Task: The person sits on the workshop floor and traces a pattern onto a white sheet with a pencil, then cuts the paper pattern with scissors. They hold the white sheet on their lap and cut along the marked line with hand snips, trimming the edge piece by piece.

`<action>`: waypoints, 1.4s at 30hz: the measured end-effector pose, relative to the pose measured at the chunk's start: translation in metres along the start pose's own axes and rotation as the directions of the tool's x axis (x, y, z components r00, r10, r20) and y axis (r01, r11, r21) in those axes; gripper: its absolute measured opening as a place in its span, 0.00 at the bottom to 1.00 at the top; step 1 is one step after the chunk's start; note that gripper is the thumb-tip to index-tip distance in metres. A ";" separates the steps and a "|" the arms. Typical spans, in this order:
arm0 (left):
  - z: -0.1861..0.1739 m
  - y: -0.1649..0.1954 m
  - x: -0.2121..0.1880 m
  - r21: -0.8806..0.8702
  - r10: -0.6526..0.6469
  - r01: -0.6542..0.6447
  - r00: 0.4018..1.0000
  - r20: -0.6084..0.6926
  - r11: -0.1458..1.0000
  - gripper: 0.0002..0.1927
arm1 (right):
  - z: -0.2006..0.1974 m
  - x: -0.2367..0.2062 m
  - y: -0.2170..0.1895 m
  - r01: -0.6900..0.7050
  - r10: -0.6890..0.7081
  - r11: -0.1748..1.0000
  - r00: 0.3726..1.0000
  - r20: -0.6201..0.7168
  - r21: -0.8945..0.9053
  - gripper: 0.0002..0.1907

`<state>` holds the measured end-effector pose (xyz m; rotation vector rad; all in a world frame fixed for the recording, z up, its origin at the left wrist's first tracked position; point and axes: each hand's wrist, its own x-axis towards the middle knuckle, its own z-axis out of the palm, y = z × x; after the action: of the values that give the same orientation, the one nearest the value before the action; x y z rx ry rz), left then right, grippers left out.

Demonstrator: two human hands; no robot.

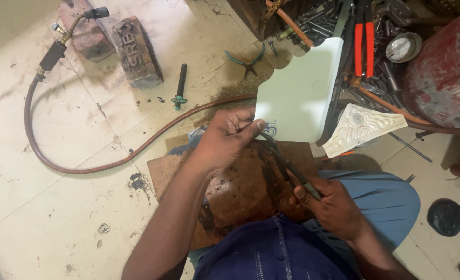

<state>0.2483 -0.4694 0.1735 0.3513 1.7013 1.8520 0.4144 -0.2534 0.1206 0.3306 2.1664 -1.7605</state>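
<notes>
Smooth matt panel [297,93], rusty rough board [240,186]

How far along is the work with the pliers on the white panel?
Done: little shows; the white panel looks whole, with a small dark mark at its lower edge. In hand: the left hand pinches at that edge while the right hand grips pliers reaching there. Left: cannot tell; the carved piece lies untouched beside it.

We list, around the pale mint-white panel [297,93]: red-handled cutters [364,39] above; cream relief-patterned tile [362,127] right; rusty brown board [240,186] below; reddish-brown hose [84,168] left.
</notes>
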 end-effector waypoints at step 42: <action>0.012 -0.015 -0.004 -0.103 0.109 -0.116 0.991 -0.071 0.988 0.15 | 0.015 -0.015 0.013 0.021 -0.017 0.996 0.999 -0.050 0.081 0.23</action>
<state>0.2625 -0.4619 0.1614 0.3530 1.6470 2.0487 0.4350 -0.2653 0.1125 0.3789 2.1417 -1.8738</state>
